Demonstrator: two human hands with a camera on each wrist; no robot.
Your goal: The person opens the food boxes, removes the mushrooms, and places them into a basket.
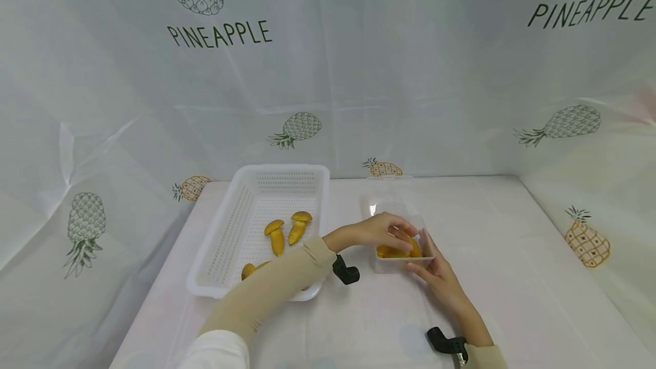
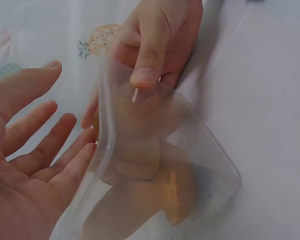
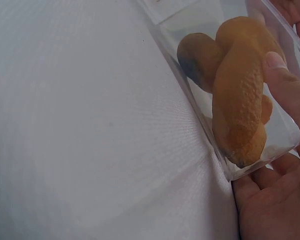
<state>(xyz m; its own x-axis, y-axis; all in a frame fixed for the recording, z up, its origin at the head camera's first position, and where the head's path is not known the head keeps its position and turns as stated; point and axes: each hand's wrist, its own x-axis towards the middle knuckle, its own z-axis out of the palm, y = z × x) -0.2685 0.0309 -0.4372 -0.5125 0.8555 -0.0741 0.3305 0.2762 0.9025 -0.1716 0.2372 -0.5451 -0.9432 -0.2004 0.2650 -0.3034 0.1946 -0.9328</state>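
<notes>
A clear plastic box (image 1: 400, 266) sits on the table with yellow-brown mushrooms (image 3: 240, 95) inside, seen through its wall. My right hand (image 1: 442, 281) grips the box by its right near corner, thumb on the front wall and fingers at the side. Over the box's opening reaches my left hand (image 1: 385, 231), its fingers loosely spread. In the left wrist view, the fingertips of that left hand (image 2: 40, 150) are right at the box's edge, and no mushroom shows in its grasp. The clear lid (image 1: 388, 201) stands open behind the box.
A white perforated basket (image 1: 225, 209) stands to the left, holding several mushrooms (image 1: 277, 238). My left forearm crosses over its near right corner. Behind the table hangs a pale curtain (image 1: 384, 73) printed with pineapples. Black wrist mounts (image 1: 345, 271) are on both arms.
</notes>
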